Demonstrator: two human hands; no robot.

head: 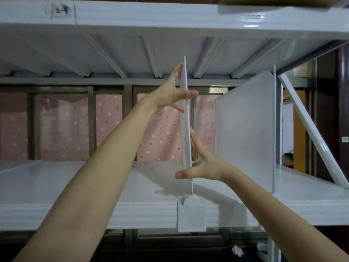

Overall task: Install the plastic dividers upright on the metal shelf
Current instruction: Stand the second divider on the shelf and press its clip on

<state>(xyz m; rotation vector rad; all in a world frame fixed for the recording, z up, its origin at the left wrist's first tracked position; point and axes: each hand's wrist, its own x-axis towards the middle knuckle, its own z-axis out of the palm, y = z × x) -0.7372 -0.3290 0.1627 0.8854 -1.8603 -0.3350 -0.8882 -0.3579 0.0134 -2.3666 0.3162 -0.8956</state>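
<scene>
A thin white plastic divider stands edge-on to me on the white metal shelf, reaching up toward the underside of the shelf above. My left hand grips its upper part, thumb across the near edge and fingers on the left face. My right hand holds its lower part, thumb on the near edge and fingers on the right face. The divider's foot ends in a white tab hanging over the shelf's front lip. A second divider stands upright to the right.
A white diagonal brace crosses the shelf's right end. Behind the shelf are a window frame and a pink dotted curtain. On the dark floor below lie a crumpled paper and a white round object.
</scene>
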